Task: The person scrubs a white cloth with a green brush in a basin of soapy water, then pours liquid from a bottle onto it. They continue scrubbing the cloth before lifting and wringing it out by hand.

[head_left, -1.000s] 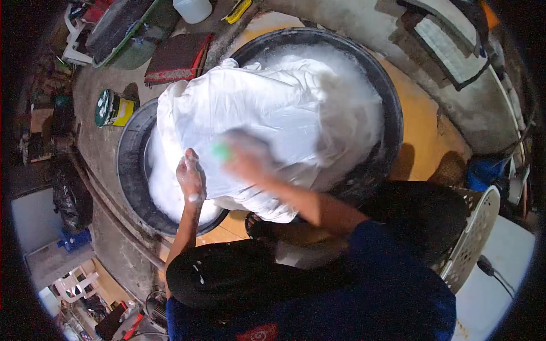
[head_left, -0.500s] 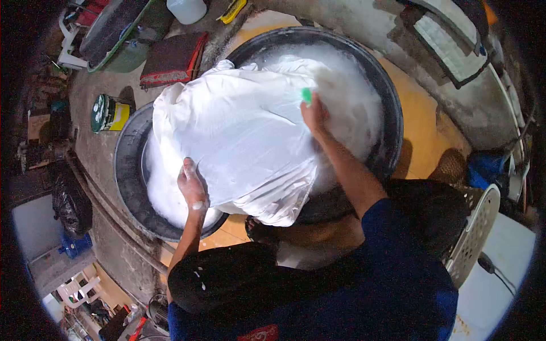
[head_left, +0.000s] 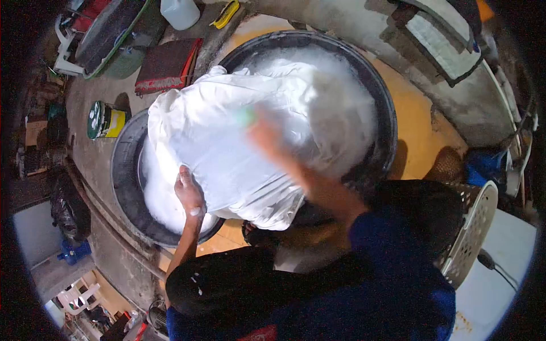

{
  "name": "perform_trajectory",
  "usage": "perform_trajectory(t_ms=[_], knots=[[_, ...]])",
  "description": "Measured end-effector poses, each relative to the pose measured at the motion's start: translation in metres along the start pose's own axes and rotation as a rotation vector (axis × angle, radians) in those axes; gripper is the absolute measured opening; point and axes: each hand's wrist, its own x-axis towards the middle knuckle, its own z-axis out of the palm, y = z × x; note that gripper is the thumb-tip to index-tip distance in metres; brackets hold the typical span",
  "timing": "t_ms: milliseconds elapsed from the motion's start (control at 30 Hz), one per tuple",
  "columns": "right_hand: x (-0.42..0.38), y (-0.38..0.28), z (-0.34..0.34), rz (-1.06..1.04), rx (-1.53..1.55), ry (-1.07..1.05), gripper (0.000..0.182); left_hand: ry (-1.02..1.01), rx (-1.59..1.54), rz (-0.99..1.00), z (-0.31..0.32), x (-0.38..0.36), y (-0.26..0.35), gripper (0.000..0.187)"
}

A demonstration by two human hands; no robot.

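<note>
A wet white cloth (head_left: 219, 165) is spread across a large dark basin (head_left: 387, 113) of soapy water and a smaller dark basin (head_left: 126, 165) heaped with suds. At the cloth's lower left edge, my left hand (head_left: 189, 193) is closed on the fabric, with foam on the wrist. My right hand (head_left: 265, 139), smeared by motion, grips a small green scrubber (head_left: 246, 117) against the middle of the cloth. The scrubber's exact shape is blurred. Part of the cloth sinks into the suds on the right, and its lower folds hang over the basin edges.
A bucket with a yellow label (head_left: 108, 120) stands left of the basins. Behind them lie a folded dark red mat (head_left: 168, 63), a white jug (head_left: 181, 12) and a yellow-handled brush (head_left: 226, 14). A perforated plastic chair (head_left: 475, 233) is at the right.
My right hand has swept left across the cloth with the green scrubber, from the right side to the middle. My left hand keeps its place at the cloth's edge.
</note>
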Motion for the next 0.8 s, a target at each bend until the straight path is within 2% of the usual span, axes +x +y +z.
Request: perform_trajectory(t_ms=[33, 100, 167, 233, 300, 367, 433, 500, 533, 600, 667, 700, 767, 800], knots=[[-0.019, -0.045, 0.021, -0.160, 0.485, 0.238, 0.031, -0.013, -0.007, -0.028, -0.004, -0.006, -0.001, 0.037], [0.007, -0.092, -0.048, 0.033, 0.880, -0.093, 0.025, -0.031, 0.013, -0.028, -0.011, -0.003, -0.004, 0.036], [-0.006, -0.049, -0.022, -0.020, 0.262, -0.103, 0.029, -0.020, 0.070, -0.010, -0.011, -0.001, -0.007, 0.035], [-0.030, 0.087, 0.000, 0.615, 0.562, -0.252, 0.035, 0.003, 0.040, -0.015, -0.007, -0.002, -0.008, 0.035], [-0.007, 0.104, -0.032, 0.665, 0.209, -0.416, 0.040, 0.015, 0.031, 0.010, -0.006, -0.001, -0.009, 0.035], [-0.024, 0.053, -0.004, 0.285, -0.019, -0.249, 0.041, 0.008, 0.051, 0.054, -0.008, 0.002, -0.013, 0.035], [-0.047, -0.050, 0.013, 0.183, 0.695, -0.219, 0.046, -0.023, -0.007, -0.012, -0.010, -0.001, -0.012, 0.035], [-0.053, -0.098, 0.033, 0.162, 0.842, -0.247, 0.035, -0.038, -0.027, -0.040, -0.010, -0.001, -0.006, 0.035], [-0.056, -0.087, 0.020, 0.102, 0.486, -0.350, 0.048, -0.038, -0.013, -0.046, -0.009, -0.005, -0.003, 0.034], [-0.028, 0.018, -0.014, 0.206, 0.154, -0.137, 0.040, -0.038, -0.004, -0.041, -0.009, -0.006, -0.004, 0.034], [-0.041, 0.150, -0.004, 0.490, 0.067, -0.301, 0.036, -0.032, -0.015, -0.009, -0.010, 0.000, -0.012, 0.034], [-0.039, 0.189, -0.022, 0.452, -0.148, -0.466, 0.045, -0.018, -0.012, 0.041, -0.008, 0.003, -0.015, 0.035], [-0.016, 0.216, -0.067, 0.211, -0.002, -0.841, 0.060, -0.035, -0.011, 0.066, -0.007, 0.008, -0.014, 0.035], [-0.006, 0.199, -0.083, 0.216, 0.042, -1.227, 0.061, -0.033, -0.003, 0.060, -0.010, 0.004, -0.018, 0.035]])
